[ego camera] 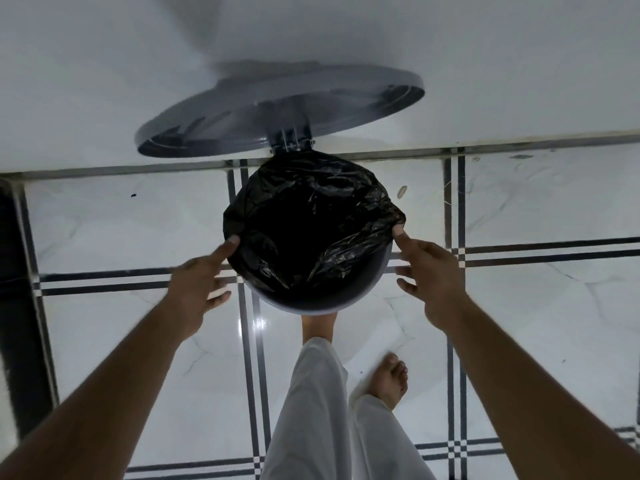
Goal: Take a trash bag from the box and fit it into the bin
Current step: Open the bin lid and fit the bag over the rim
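Note:
A round grey pedal bin (311, 299) stands on the tiled floor against the wall, its lid (277, 109) tipped up and open. A black trash bag (308, 220) lines the opening, folded over the far rim and both sides; the near rim shows bare grey. My left hand (201, 282) touches the bag's edge at the left rim with thumb and forefinger, other fingers spread. My right hand (429, 271) pinches the bag's edge at the right rim. The box is not in view.
My bare foot (318, 327) rests at the bin's front base, and the other foot (389, 379) stands behind it, below white trousers. A white wall (346, 36) rises behind the bin. A dark upright edge (17, 306) runs along the left.

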A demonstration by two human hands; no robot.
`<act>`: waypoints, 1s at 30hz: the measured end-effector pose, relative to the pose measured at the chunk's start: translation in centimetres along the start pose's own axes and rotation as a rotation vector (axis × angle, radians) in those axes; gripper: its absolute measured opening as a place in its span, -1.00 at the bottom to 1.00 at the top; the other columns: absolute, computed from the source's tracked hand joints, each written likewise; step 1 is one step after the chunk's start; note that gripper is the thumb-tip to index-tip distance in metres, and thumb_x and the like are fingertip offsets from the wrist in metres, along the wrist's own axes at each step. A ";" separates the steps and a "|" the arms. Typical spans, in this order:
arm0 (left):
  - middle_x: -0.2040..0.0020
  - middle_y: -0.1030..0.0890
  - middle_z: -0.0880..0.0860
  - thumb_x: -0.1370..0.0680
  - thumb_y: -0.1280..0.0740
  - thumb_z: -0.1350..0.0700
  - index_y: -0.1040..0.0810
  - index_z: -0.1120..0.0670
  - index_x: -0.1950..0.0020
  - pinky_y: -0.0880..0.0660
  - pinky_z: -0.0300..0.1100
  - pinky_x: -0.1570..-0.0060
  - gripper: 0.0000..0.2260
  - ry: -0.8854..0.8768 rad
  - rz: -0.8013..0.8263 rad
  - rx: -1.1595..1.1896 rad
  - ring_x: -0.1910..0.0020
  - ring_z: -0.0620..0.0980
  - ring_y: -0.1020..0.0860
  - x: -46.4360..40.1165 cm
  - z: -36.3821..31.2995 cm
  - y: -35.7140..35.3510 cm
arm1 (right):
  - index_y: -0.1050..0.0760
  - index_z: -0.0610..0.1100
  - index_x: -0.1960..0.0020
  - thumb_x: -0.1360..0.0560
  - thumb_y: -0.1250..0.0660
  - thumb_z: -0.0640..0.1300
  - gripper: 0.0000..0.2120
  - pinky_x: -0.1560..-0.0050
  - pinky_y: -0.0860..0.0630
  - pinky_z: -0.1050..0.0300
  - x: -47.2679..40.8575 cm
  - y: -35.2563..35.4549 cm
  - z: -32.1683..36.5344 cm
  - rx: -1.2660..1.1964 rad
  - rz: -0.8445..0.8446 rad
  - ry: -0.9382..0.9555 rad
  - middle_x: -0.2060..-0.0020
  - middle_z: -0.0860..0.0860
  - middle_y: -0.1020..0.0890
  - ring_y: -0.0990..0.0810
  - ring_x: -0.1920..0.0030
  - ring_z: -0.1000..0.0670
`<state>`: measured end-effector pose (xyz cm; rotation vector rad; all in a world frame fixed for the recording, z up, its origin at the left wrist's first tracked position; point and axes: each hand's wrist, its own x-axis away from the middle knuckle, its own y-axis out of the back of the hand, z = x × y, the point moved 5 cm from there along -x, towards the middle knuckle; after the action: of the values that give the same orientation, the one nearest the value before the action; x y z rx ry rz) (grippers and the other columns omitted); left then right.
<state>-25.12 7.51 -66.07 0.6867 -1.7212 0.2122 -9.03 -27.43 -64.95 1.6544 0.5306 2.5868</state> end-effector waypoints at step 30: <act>0.00 -0.67 0.23 -0.60 -0.31 0.38 -0.63 0.29 -0.11 -0.69 0.00 -0.12 -0.85 0.063 0.073 0.206 0.07 0.10 -0.66 4.8 4.2 -5.3 | -0.64 -0.11 -0.10 -0.65 -0.38 -0.20 -0.92 0.04 -0.61 0.06 1.0 -1.3 -3.1 -0.193 0.143 -0.135 0.10 -0.03 -0.69 -0.66 0.10 0.00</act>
<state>-26.24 -0.39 -63.81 0.7600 -1.6797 0.4621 -12.41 -26.84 -65.63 1.8423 0.1558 2.4997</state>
